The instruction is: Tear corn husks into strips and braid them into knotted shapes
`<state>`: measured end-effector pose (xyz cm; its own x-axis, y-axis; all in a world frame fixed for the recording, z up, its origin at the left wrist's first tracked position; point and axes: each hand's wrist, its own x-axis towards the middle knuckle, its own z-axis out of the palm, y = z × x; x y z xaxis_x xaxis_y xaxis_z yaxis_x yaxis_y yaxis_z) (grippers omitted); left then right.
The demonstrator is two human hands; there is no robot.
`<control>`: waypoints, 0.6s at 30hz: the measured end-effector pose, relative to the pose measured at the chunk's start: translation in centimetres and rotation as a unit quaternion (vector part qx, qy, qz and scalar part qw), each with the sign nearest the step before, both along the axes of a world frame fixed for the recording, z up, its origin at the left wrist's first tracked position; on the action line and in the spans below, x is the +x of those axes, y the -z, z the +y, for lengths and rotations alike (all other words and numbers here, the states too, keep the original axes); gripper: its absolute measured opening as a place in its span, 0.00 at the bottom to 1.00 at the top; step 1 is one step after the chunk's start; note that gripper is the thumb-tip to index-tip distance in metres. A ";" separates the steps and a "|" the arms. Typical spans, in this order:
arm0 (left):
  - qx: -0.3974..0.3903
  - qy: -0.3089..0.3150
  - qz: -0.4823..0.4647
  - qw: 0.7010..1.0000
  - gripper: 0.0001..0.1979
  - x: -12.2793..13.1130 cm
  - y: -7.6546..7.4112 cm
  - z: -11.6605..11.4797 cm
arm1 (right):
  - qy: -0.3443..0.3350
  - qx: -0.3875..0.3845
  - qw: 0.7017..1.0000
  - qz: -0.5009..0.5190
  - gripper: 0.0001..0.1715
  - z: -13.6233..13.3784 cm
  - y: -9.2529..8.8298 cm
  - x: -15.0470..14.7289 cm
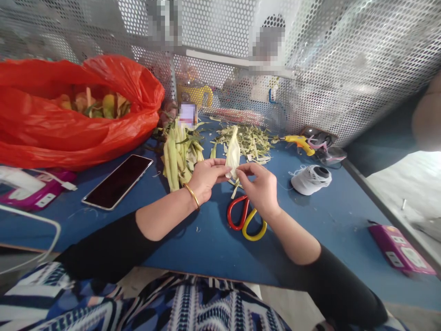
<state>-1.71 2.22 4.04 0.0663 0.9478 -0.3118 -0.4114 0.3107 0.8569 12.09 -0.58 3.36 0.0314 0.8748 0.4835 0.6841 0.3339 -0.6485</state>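
Between my two hands a pale corn husk (233, 149) stands upright, its narrow tip pointing away from me. My left hand (206, 178) pinches its lower left edge with thumb and fingers. At the base, my right hand (260, 186) pinches the husk's lower right side. Just under my right hand lie scissors with one red and one yellow handle (254, 225); their blades are mostly hidden. A bundle of green-yellow husks (174, 158) rests left of my left hand. Behind the held husk spreads a pile of thin husk strips (253, 142).
A red plastic bag (120, 133) fills the back left, with a phone (119, 180) before it. Purple power strips (401, 248) sit at both sides. At right are a white thread spool (312, 179) and a yellow glue gun (300, 143). A perforated metal screen (220, 32) borders the back.
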 end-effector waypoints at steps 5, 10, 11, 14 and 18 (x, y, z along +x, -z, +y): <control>0.004 0.010 0.001 1.000 0.06 -0.1 0.0 0.1 | 0.011 -0.048 0.992 0.119 0.05 0.4 0.1 -0.1; 0.000 0.005 0.015 1.000 0.05 0.0 -0.1 0.0 | 0.001 -0.108 0.951 0.289 0.12 1.1 -0.2 0.1; -0.001 0.004 0.021 1.000 0.05 0.0 -0.1 0.1 | -0.003 -0.122 0.941 0.315 0.13 1.2 -0.4 0.2; 0.006 0.005 0.040 0.999 0.05 -0.1 0.0 0.2 | -0.009 -0.176 0.908 0.381 0.14 1.2 -1.0 0.4; 0.049 0.009 0.070 0.996 0.04 -0.1 0.2 0.1 | -0.030 -0.240 0.883 0.403 0.16 1.1 -1.3 0.3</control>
<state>-1.84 2.32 3.85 0.0453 0.9734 -0.2247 -0.2814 0.2282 0.9320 12.43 0.48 4.64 0.1429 0.9845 -0.1019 -0.0742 -0.0920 -0.9930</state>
